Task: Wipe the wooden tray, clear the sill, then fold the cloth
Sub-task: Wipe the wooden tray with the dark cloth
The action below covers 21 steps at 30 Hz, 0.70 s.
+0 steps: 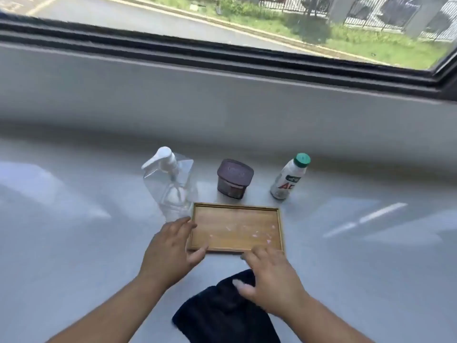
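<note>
The grey sill (pixel 74 243) stretched wide and bare to both sides of me, with open room left and right. The wooden tray (pixel 236 229) lay flat near my edge, its long axis running left to right, pale pink flecks on its floor. My dark cloth (pixel 222 310) sat crumpled just in front of it. My left hand (pixel 170 251) gripped the tray's left rim, fingers spread, thumb on the near edge. My right hand (pixel 269 278) rested splayed on the cloth, fingertips at the tray's near rim. Behind stood a clear pump bottle (pixel 170 184) touching the tray's corner, a purple-lidded jar (pixel 235 179) and a green-capped bottle (pixel 289 179).
</note>
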### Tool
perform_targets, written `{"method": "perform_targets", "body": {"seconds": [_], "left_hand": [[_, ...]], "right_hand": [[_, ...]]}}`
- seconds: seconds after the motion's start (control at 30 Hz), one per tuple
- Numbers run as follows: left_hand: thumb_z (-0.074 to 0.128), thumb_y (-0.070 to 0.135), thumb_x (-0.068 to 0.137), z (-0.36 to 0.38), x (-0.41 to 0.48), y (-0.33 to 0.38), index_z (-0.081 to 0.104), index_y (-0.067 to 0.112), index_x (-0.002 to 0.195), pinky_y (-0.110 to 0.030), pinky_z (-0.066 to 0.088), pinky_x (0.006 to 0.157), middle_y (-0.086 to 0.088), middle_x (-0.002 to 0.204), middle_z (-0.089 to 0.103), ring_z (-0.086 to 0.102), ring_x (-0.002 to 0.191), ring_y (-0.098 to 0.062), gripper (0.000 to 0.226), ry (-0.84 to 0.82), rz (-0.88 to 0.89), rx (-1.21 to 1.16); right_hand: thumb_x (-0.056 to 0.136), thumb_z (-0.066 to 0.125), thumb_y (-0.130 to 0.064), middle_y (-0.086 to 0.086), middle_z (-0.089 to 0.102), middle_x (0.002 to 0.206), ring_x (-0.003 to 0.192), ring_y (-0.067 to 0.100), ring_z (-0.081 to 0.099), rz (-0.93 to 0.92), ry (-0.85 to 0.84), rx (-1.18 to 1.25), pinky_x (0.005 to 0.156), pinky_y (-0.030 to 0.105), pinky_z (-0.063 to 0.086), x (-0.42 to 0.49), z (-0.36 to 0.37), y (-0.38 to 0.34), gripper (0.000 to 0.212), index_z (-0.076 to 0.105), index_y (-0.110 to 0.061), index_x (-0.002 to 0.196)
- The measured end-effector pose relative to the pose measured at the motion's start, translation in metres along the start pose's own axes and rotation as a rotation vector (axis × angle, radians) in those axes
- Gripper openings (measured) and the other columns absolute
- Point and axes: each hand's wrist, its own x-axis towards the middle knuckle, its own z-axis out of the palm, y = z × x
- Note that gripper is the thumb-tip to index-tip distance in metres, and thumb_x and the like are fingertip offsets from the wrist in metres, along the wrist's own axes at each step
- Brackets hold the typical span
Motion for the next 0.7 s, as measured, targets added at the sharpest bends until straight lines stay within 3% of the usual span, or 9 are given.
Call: {"method": "perform_targets", "body": {"seconds": [0.07,0.13,0.23,0.33,0.4,0.47,0.6,0.63,0.7], "left_hand": [[0.06,0.069,0.079,0.016,0.008,-0.007,0.07,0.017,0.133,-0.048,0.055,0.101,-0.005,0.145,0.067,0.062,0.129,-0.03,0.076,-0.05,-0.041,-0.011],[0.061,0.072,0.078,0.029,0.015,-0.017,0.066,0.015,0.14,-0.048,0.052,0.106,-0.008,0.149,0.063,0.059,0.132,-0.032,0.084,-0.065,-0.064,0.019],[0.063,0.078,0.075,0.049,0.027,-0.029,0.062,0.012,0.143,-0.05,0.048,0.107,-0.01,0.147,0.065,0.06,0.131,-0.034,0.095,-0.064,-0.069,0.047],[0.065,0.083,0.069,0.064,0.034,-0.035,0.064,0.013,0.141,-0.051,0.046,0.103,-0.007,0.138,0.069,0.061,0.123,-0.035,0.101,-0.008,-0.065,0.073],[0.063,0.088,0.066,0.073,0.032,-0.037,0.064,0.016,0.141,-0.051,0.042,0.103,-0.005,0.137,0.069,0.056,0.123,-0.034,0.104,0.026,-0.066,0.085],[0.062,0.094,0.061,0.078,0.031,-0.04,0.061,0.021,0.144,-0.05,0.037,0.107,-0.003,0.14,0.066,0.05,0.126,-0.032,0.11,0.026,-0.061,0.105],[0.062,0.097,0.056,0.081,0.033,-0.041,0.058,0.021,0.145,-0.053,0.035,0.11,-0.004,0.141,0.064,0.049,0.128,-0.033,0.117,0.007,-0.063,0.106],[0.063,0.098,0.055,0.081,0.034,-0.04,0.058,0.021,0.145,-0.053,0.035,0.11,-0.004,0.14,0.064,0.049,0.129,-0.033,0.118,-0.001,-0.065,0.107],[0.063,0.097,0.055,0.08,0.034,-0.04,0.059,0.02,0.146,-0.053,0.034,0.11,-0.004,0.139,0.064,0.05,0.129,-0.033,0.119,-0.004,-0.062,0.101]], "right_hand": [[0.079,0.045,-0.079,-0.001,0.055,0.14,0.128,0.029,0.049,-0.117,-0.177,-0.035,0.109,0.046,0.041,0.001,0.031,-0.009,0.079,0.05,-0.032,0.143],[0.069,0.051,-0.081,0.005,0.059,0.138,0.123,0.035,0.056,-0.176,-0.224,-0.167,0.105,0.056,0.047,-0.006,0.059,-0.019,0.084,0.054,-0.035,0.139],[0.059,0.065,-0.074,0.002,0.073,0.102,0.088,0.029,0.071,-0.164,-0.101,-0.208,0.076,0.048,0.063,-0.003,0.074,-0.019,0.058,0.072,-0.036,0.102],[0.061,0.086,-0.042,-0.003,0.064,0.081,0.069,0.025,0.065,-0.191,0.081,-0.057,0.06,0.038,0.058,0.004,0.079,-0.011,0.03,0.07,-0.027,0.082],[0.067,0.081,-0.028,-0.004,0.065,0.087,0.073,0.023,0.066,-0.122,0.19,0.132,0.061,0.036,0.057,0.004,0.078,-0.001,0.023,0.072,-0.024,0.088],[0.075,0.067,-0.024,-0.008,0.064,0.101,0.086,0.015,0.065,0.014,0.302,0.37,0.073,0.029,0.055,0.004,0.065,0.012,0.024,0.071,-0.027,0.099],[0.076,0.054,-0.031,-0.022,0.055,0.109,0.106,-0.013,0.055,0.233,0.592,0.594,0.089,0.001,0.037,0.019,0.022,0.047,0.032,0.061,-0.042,0.105],[0.078,0.057,-0.029,-0.022,0.053,0.109,0.106,-0.015,0.054,0.286,0.649,0.593,0.089,0.002,0.037,0.031,0.012,0.055,0.033,0.061,-0.044,0.107],[0.085,0.065,-0.021,-0.015,0.053,0.112,0.103,-0.006,0.058,0.366,0.662,0.582,0.086,0.016,0.044,0.061,0.003,0.068,0.033,0.064,-0.041,0.112]]}}
